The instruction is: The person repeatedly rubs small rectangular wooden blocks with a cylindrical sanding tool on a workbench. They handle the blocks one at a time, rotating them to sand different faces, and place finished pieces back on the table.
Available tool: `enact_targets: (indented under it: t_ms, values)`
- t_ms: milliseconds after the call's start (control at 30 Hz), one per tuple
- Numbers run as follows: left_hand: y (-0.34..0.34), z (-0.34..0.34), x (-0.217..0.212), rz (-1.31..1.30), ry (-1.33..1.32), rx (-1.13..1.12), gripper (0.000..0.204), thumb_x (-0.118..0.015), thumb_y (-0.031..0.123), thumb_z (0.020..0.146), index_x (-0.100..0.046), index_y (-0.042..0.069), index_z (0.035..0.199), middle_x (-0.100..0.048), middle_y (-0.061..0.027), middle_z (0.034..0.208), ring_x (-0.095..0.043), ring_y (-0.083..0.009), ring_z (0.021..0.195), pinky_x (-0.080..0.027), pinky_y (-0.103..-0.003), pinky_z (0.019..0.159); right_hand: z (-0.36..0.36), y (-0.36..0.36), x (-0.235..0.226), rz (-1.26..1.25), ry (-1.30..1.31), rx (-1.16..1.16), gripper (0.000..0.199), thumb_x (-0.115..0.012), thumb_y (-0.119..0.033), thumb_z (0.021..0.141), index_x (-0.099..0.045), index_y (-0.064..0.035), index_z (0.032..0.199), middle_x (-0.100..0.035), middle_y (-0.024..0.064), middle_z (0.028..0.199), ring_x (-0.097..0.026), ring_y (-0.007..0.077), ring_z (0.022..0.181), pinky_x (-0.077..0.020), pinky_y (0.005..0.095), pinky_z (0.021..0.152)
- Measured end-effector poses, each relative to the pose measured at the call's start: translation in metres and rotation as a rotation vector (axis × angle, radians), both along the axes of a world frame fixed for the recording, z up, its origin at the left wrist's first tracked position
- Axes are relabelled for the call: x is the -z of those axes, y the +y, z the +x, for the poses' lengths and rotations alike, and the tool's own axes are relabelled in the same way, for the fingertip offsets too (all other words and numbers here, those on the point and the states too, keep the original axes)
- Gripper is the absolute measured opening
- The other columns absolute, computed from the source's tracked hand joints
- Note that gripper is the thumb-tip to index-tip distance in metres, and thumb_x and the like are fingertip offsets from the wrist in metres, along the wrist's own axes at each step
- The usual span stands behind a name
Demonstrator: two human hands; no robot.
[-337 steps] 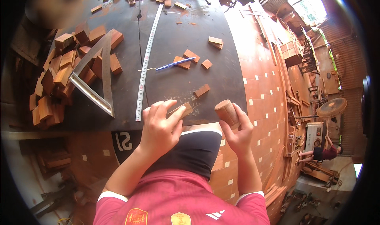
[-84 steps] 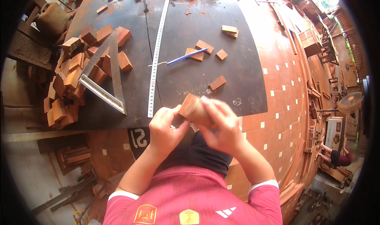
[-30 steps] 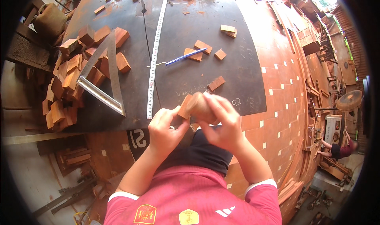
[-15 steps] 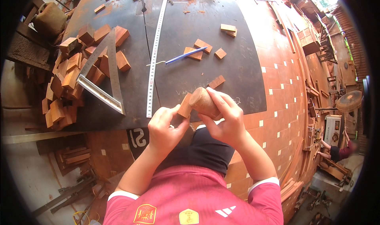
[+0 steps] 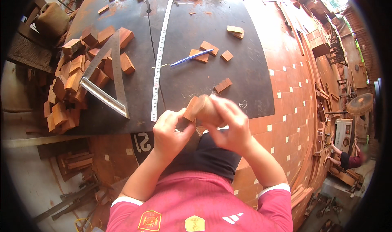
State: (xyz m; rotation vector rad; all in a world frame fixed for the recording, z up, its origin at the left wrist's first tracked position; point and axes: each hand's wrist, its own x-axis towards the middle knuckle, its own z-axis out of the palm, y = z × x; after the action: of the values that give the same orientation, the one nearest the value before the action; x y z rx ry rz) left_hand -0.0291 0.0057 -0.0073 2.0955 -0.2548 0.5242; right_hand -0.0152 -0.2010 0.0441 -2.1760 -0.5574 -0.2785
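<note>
My left hand is closed, pinching a small reddish-brown wooden block between thumb and fingers. In my right hand is a stubby light-brown cylinder, blurred by motion, its near end against the block. Both hands are held above the near edge of the dark table, in front of my lap. Just beyond them lies another small wooden block with dark lines across it. What the cylinder is made of I cannot make out.
On the dark table lie a long white ruler, a triangular metal square and a blue pen across wooden blocks. A heap of blocks fills the left side. A person is far right, on the tiled floor.
The cylinder in my right hand has shifted slightly down and turned, and is now blurred against the block. My left hand and the block have hardly moved.
</note>
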Motion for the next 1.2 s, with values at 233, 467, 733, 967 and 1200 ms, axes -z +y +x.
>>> enact_targets:
  t_ms: [233, 467, 733, 967, 1200]
  values:
    - [0.001, 0.001, 0.002, -0.008, 0.003, 0.017, 0.033, -0.091, 0.006, 0.075, -0.079, 0.002, 0.106, -0.074, -0.0099, 0.084, -0.073, -0.0232, 0.072, -0.058, -0.035, 0.068, -0.015, 0.009, -0.002, 0.0, -0.016, -0.067, 0.07, -0.09, -0.005, 0.077, -0.065, 0.0029, 0.142, -0.071, 0.0267, 0.123, -0.072, 0.0432, 0.109, -0.061, 0.047, 0.096]
    - [0.0, -0.002, 0.002, -0.016, 0.011, 0.006, 0.034, -0.091, 0.005, 0.074, -0.079, 0.002, 0.106, -0.074, -0.01, 0.084, -0.073, -0.023, 0.072, -0.058, -0.034, 0.068, -0.01, 0.008, 0.003, -0.021, -0.087, -0.056, 0.068, -0.091, -0.005, 0.077, -0.066, 0.0049, 0.139, -0.073, 0.0256, 0.123, -0.075, 0.0405, 0.107, -0.0622, 0.0433, 0.092]
    - [0.0, 0.0, 0.002, -0.011, 0.004, 0.011, 0.036, -0.091, 0.003, 0.073, -0.079, 0.002, 0.107, -0.074, -0.0101, 0.084, -0.072, -0.0236, 0.073, -0.058, -0.035, 0.069, -0.012, 0.011, 0.002, -0.014, -0.091, -0.061, 0.073, -0.089, -0.004, 0.075, -0.064, 0.0043, 0.142, -0.07, 0.0263, 0.124, -0.071, 0.0432, 0.106, -0.0604, 0.0476, 0.094]
    - [0.0, 0.0, 0.002, 0.002, 0.001, 0.011, 0.037, -0.091, 0.003, 0.073, -0.079, 0.001, 0.108, -0.074, -0.0102, 0.084, -0.073, -0.0229, 0.072, -0.059, -0.035, 0.068, -0.001, 0.005, 0.003, -0.067, -0.1, 0.022, 0.072, -0.089, -0.006, 0.077, -0.062, 0.0049, 0.143, -0.07, 0.0271, 0.122, -0.071, 0.0435, 0.106, -0.0608, 0.0483, 0.092]
    - [0.0, -0.001, 0.001, 0.043, 0.007, -0.024, 0.037, -0.092, 0.005, 0.074, -0.079, 0.001, 0.108, -0.074, -0.0099, 0.083, -0.072, -0.0225, 0.072, -0.058, -0.035, 0.067, 0.027, -0.018, 0.018, -0.188, -0.182, 0.235, 0.063, -0.086, -0.007, 0.082, -0.064, 0.0069, 0.139, -0.072, 0.0271, 0.121, -0.071, 0.0459, 0.109, -0.0589, 0.0492, 0.095]
